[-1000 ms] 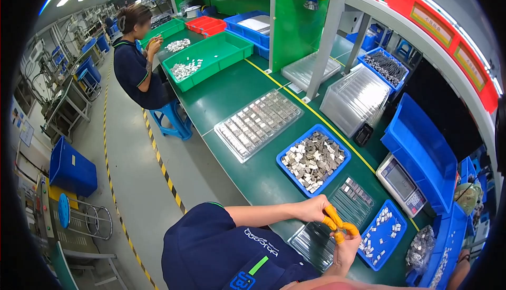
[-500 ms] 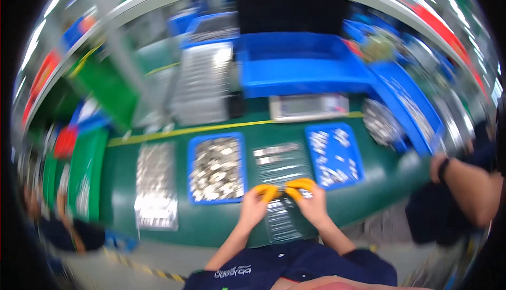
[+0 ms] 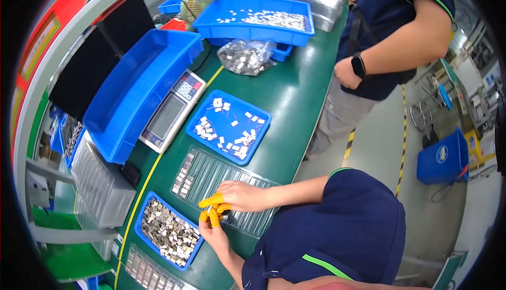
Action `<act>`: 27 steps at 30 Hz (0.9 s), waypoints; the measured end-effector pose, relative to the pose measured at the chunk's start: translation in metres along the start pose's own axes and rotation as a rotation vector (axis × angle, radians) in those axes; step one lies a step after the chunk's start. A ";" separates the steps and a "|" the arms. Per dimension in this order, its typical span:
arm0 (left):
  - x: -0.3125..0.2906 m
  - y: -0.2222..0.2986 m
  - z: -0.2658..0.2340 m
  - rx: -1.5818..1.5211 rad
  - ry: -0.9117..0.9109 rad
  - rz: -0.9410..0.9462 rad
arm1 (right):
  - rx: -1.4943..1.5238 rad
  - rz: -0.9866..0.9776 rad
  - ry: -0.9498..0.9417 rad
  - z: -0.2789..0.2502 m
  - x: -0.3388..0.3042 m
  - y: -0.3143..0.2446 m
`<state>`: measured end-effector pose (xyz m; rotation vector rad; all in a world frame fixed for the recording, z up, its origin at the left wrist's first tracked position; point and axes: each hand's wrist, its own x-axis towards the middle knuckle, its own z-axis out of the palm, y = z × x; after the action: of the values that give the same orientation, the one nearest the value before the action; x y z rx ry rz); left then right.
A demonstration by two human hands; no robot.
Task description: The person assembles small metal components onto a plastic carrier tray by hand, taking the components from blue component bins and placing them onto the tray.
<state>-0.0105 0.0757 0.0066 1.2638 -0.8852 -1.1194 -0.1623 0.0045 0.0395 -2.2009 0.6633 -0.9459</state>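
Observation:
Yellow finger covers sit on the fingertips of my left hand point(image 3: 213, 233) and my right hand point(image 3: 240, 196). Both hands are closed, with their fingertips meeting over a clear ribbed plastic tray point(image 3: 211, 164). Whatever they pinch is small and mostly hidden by the fingers. A few small flat pieces point(image 3: 184, 176) lie in the slots at one end of the clear tray. Beside my left hand stands a blue tray point(image 3: 138, 225) full of small grey and whitish pieces point(image 3: 167, 231). Beyond the clear tray is another blue tray point(image 3: 224, 115) with scattered small white parts point(image 3: 204, 130).
A digital scale point(image 3: 171, 115) stands behind the trays, next to a large blue bin point(image 3: 132, 87). Farther off are a plastic bag of parts point(image 3: 246, 57) and a blue bin of white pieces point(image 3: 253, 29). Another person point(image 3: 390, 42) stands at the table's right edge. Stacked clear trays point(image 3: 100, 179) sit left.
The head view has swung to the right, so the table now runs diagonally and the other person shows more fully. My hands stay close together over the clear tray.

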 end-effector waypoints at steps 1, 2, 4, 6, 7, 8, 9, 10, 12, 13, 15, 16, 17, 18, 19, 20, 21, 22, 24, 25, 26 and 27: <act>0.000 0.001 0.000 0.009 -0.020 -0.012 | 0.000 0.018 0.017 -0.001 0.000 0.000; 0.000 0.001 0.000 -0.002 -0.022 0.004 | 0.006 0.041 0.009 -0.002 0.000 0.000; 0.000 0.001 0.001 0.004 -0.016 0.022 | 0.052 0.102 -0.008 -0.005 0.001 -0.006; 0.000 0.003 -0.001 0.029 -0.030 0.027 | 0.018 0.085 0.037 0.005 -0.002 -0.002; 0.001 0.005 0.000 0.048 -0.034 0.042 | -0.019 0.056 0.073 0.005 -0.002 -0.002; 0.001 0.006 0.001 0.072 -0.035 0.057 | -0.016 0.068 0.075 0.004 -0.001 -0.003; 0.001 0.006 0.002 0.067 -0.038 0.053 | -0.020 0.073 0.074 0.002 -0.001 -0.003; 0.001 0.005 0.003 0.076 -0.024 0.070 | 0.007 0.079 0.087 0.001 0.000 -0.003; 0.001 0.006 0.005 0.081 0.003 0.084 | 0.027 0.088 0.104 0.003 0.001 0.000; 0.001 0.005 0.006 0.075 0.003 0.083 | 0.023 0.089 0.101 0.004 0.002 0.000; 0.001 0.003 0.003 0.107 0.008 0.093 | 0.001 0.078 0.088 0.005 0.002 0.000; 0.001 0.000 -0.002 0.101 -0.014 0.085 | 0.010 0.098 0.081 0.004 0.002 -0.002; 0.001 -0.002 -0.002 0.100 -0.014 0.086 | 0.009 0.097 0.080 0.005 0.001 -0.002; 0.001 -0.002 -0.002 0.116 0.000 0.094 | 0.021 0.098 0.094 0.005 0.000 -0.003; 0.000 -0.003 -0.001 0.132 0.013 0.102 | 0.033 0.099 0.107 0.005 -0.001 -0.003; -0.001 -0.003 -0.002 0.132 0.013 0.103 | 0.032 0.099 0.107 0.004 -0.002 -0.003; -0.002 -0.003 -0.002 0.141 0.004 0.105 | 0.036 0.097 0.117 0.003 -0.002 -0.003; -0.002 -0.003 -0.002 0.149 -0.008 0.108 | 0.038 0.096 0.128 0.002 -0.003 -0.003; -0.003 -0.001 0.002 0.164 0.003 0.106 | 0.040 0.095 0.139 0.000 -0.004 -0.004; -0.003 0.001 0.004 0.179 0.016 0.104 | 0.043 0.093 0.148 -0.002 -0.005 -0.004; -0.003 0.002 0.006 0.174 0.014 0.104 | 0.038 0.094 0.147 -0.003 -0.006 -0.004; -0.003 0.002 0.007 0.176 0.012 0.103 | 0.034 0.092 0.152 -0.004 -0.006 -0.003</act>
<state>-0.0179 0.0762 0.0101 1.3502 -1.0461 -0.9682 -0.1688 0.0094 0.0414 -2.0650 0.8058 -1.0765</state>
